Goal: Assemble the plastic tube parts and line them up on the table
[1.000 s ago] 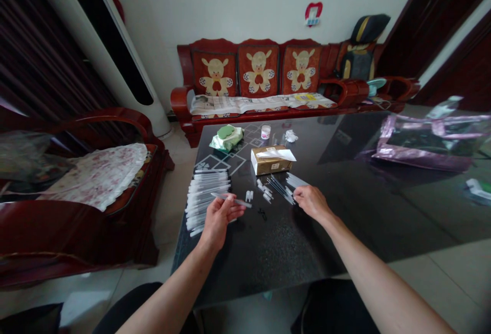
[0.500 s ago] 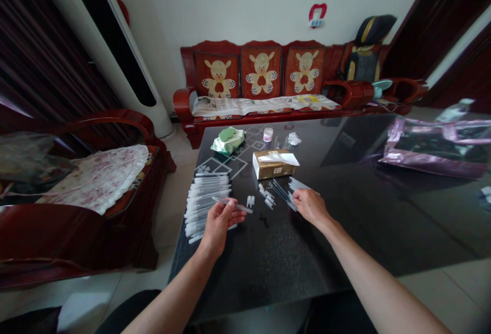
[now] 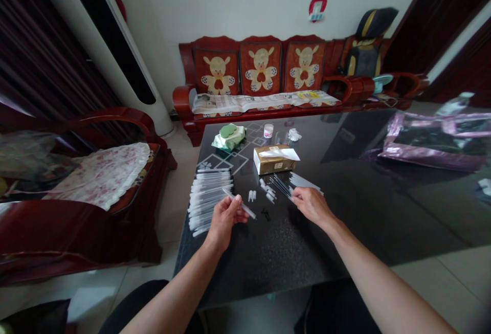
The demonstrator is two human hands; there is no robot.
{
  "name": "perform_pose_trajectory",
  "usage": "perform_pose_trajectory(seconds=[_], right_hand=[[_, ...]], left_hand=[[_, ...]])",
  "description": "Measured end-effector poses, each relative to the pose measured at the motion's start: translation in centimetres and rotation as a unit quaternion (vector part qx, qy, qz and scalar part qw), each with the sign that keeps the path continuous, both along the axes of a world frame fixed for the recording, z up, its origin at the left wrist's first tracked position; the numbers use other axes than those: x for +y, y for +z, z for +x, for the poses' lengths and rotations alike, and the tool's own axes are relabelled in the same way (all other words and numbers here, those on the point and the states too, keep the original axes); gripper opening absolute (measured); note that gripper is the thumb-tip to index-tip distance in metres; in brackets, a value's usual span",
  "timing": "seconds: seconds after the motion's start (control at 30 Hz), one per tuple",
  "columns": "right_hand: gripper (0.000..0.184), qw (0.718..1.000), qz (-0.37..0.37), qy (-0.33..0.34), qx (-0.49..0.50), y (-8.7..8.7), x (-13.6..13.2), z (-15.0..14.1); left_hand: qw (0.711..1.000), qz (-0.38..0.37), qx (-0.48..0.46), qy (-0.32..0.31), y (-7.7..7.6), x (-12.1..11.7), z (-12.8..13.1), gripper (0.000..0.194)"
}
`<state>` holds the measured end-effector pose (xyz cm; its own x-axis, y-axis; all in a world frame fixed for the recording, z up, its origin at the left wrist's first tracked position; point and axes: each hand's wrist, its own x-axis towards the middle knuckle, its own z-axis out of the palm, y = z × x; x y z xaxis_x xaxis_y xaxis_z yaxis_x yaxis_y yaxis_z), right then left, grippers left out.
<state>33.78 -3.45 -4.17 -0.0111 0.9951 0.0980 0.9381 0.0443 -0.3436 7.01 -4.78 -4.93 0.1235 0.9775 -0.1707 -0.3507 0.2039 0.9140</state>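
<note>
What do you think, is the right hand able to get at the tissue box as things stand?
Probably yes: the tissue box sits just beyond the right hand, with only low-lying rods and tubes between.

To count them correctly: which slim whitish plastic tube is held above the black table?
The slanted tube pinched in the left hand; those in the row lie on the table.

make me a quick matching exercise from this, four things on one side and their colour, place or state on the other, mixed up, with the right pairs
1. left hand
2. right hand
3. tissue box
4. wipes pack

A. green and white
B. mostly gold
C. holding a slim pale tube
D. at the near ends of thin dark rods

Pairs: 1-C, 2-D, 3-B, 4-A
</note>
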Motion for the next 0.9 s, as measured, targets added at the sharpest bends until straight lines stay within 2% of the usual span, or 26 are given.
perform_pose_trajectory(seconds=[0.23,0.57,0.9], right_hand=[[0.018,0.995,0.011,-0.091,-0.050,-0.7,2.1,3.1],[0.018,0.994,-0.024,-0.084,-0.064,-1.7,3.5,1.1],[0.017,0.990,-0.045,-0.095,-0.090,-1.8,3.4,1.6]], left_hand=[[1.000,0.006,0.008,-0.019,0.3,-0.4,0.3,0.035],[0.999,-0.004,0.017,-0.029,-0.3,-0.4,0.6,0.036],[0.999,-0.002,0.024,-0.034,-0.3,-0.2,0.7,0.033]])
